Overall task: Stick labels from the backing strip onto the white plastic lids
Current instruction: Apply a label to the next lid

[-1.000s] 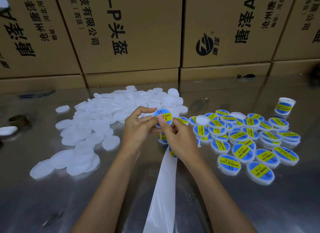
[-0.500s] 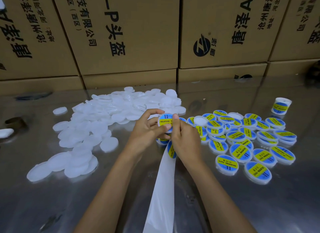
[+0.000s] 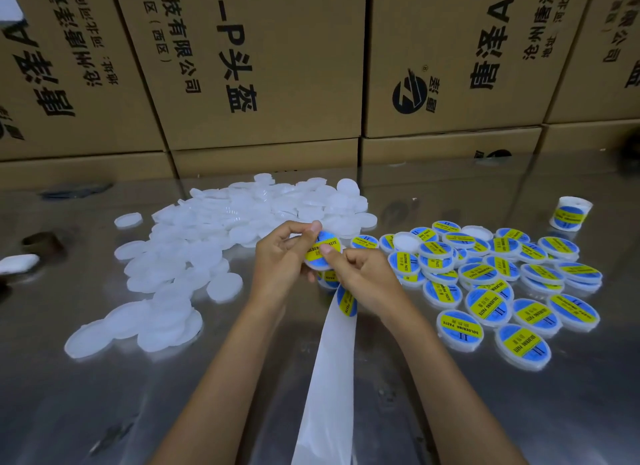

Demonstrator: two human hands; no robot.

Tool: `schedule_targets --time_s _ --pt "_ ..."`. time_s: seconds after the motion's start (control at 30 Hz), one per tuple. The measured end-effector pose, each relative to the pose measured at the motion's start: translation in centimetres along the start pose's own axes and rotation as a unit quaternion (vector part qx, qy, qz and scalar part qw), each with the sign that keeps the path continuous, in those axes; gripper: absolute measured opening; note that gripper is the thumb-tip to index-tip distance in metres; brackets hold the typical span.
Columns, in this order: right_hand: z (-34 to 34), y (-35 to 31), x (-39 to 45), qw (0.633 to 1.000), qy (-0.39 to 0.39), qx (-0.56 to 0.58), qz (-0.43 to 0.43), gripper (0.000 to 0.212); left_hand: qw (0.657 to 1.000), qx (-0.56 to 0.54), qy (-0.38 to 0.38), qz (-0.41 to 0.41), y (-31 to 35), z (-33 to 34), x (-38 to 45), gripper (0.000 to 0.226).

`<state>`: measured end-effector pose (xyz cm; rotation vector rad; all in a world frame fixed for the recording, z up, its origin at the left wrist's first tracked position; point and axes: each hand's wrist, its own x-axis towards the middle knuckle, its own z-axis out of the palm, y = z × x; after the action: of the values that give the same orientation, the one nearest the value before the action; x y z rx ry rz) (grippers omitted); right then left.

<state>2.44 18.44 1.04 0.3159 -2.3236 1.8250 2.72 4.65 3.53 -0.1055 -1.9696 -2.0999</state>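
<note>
Head view: lid [image 3: 322, 253] held up between both hands above the table [image 3: 450, 412], blue-and-yellow label on its face. Left hand [image 3: 280, 257] curled round the lid's left rim, thumb tip at the top edge. Right hand [image 3: 363, 274] fingers curled, thumb pressing on the yellow band of the label, a narrow pinch against the lid. Against half a second ago: lid turned, so the yellow band now slants up to the right instead of lying near level; right thumb shifted from the lid's right edge onto the label face; hands otherwise at the same spot.

Just below the grip: backing strip [image 3: 329, 378], running from under the right hand down to the bottom edge, one more label [image 3: 346, 300] stuck on it beside the right wrist. Whether the right hand also pinches the strip cannot be told. Another labelled lid [image 3: 327, 277] partly hidden under the hands.

Left of the grip: heap of plain lids [image 3: 214, 232], spreading toward the near left. Right of the grip: labelled lids [image 3: 485, 281] lying crowded and overlapping. Far right, well apart: small labelled roll [image 3: 569, 212] standing alone. Beyond the grip: wall of cartons [image 3: 259, 66] at the table's far edge. Far left: dark ring [image 3: 41, 243] and a stray white piece [image 3: 17, 263].
</note>
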Motion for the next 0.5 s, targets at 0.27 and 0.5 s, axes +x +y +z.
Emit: schedule_targets --time_s 0.27,0.5 --pt "-0.8 -0.1 0.2 0.998 0.035 -0.025 0.044 0.050 0.990 -0.024 -0.135 -0.034 -0.4 0.0 0.0 0.038" --pt "-1.7 0.2 0.9 0.963 0.204 0.117 0.133 0.049 0.992 -0.013 -0.114 -0.042 -0.5 0.0 0.0 0.052"
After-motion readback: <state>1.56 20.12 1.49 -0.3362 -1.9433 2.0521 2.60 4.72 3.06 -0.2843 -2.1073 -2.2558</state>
